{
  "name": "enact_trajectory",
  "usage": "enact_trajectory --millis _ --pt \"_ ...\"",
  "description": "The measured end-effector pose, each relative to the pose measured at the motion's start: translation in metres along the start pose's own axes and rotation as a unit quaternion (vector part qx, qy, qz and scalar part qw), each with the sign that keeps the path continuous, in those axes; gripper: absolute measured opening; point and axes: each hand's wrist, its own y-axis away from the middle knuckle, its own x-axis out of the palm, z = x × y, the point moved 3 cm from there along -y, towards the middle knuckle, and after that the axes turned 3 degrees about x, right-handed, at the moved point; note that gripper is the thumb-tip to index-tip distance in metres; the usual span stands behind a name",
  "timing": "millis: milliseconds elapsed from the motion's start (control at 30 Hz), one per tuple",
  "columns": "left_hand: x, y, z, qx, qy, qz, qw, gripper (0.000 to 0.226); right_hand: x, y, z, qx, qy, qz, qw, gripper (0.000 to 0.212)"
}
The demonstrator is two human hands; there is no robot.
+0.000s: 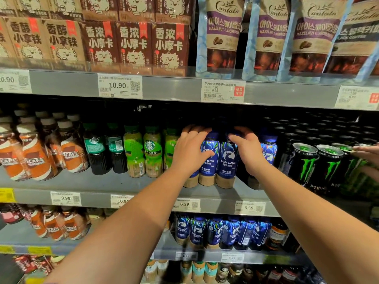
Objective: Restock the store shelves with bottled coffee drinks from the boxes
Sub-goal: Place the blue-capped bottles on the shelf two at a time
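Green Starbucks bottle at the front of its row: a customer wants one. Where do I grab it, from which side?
Take the green Starbucks bottle by its cap and narrow neck, coming straight from the front. Neighbouring bottles stand close on both sides of its body, so a grip likely fits only where the shoulders taper. The left hand and right hand grip luckin coffee bottles.

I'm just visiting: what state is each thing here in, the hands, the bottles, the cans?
Left hand, gripping one of the luckin coffee bottles.
Right hand, gripping another one.
luckin coffee bottles, upright, capped, in a row.
Starbucks bottles, upright, capped.
Monster cans, upright, unopened.
Another person's hand, touching the can tops.
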Motion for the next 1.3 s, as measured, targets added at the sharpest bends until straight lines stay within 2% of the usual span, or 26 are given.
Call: enact_trajectory --millis 533,667,733,800,900,1033,1167,1300 --pt "0.008 -0.001 -0.001 0.011 -0.051 -0.056 0.997 0.068 0.001 0.013 -0.029 0.014 -0.002 -0.009 1.000 0.034" --pt "0.011 0.001 0.000 0.023 -0.051 -0.056 0.997 0.071 0.000 0.020 -0.030 -0.007 0.002 -0.022 1.000 0.028" --pt "0.011 0.003 0.001 0.030 -0.022 -0.068 0.997 0.071 -0.001 0.022 -0.037 -0.011 0.024 -0.024 0.999 0.033" --pt "0.009 0.010 0.003 0.023 0.025 -0.093 0.995 0.072 0.000 0.027 -0.046 -0.011 0.056 -0.037 0.998 0.048" --pt "0.010 0.027 0.008 -0.006 0.067 -0.123 0.990 0.073 0.004 0.034 -0.059 -0.014 0.093 -0.085 0.992 0.064" --pt "0.018 0.052 0.014 -0.077 0.107 -0.137 0.982 0.076 0.007 0.043 -0.063 -0.016 0.097 -0.117 0.988 0.058" --pt "0.025 0.061 0.018 -0.182 0.145 -0.117 0.965 0.080 0.004 0.043 -0.064 -0.013 0.075 -0.108 0.991 0.054" --pt "0.029 0.059 0.019 -0.204 0.154 -0.109 0.960 0.080 0.004 0.042 -0.068 -0.007 0.058 -0.108 0.992 0.054"
